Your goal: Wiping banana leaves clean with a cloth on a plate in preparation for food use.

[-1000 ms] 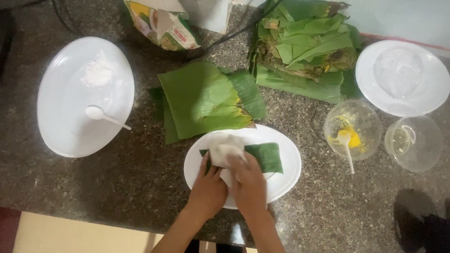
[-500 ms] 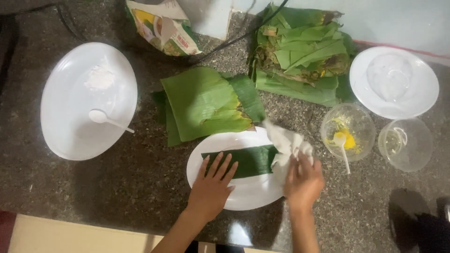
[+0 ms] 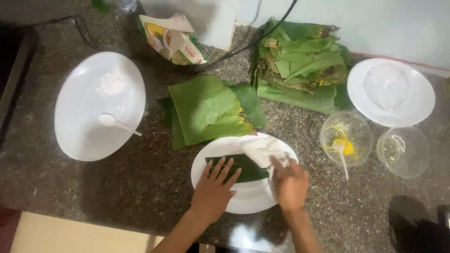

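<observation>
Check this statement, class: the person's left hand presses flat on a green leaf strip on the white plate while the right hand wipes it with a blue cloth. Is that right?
Not quite. The head view shows the cloth is white, not blue. The rest holds: the left hand lies flat on the green leaf strip on the white plate, and the right hand holds the cloth.

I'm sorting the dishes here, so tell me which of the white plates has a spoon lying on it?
The large white oval plate at far left: a white spoon lies on it beside some white powder. The other two white plates hold no spoon.
</observation>
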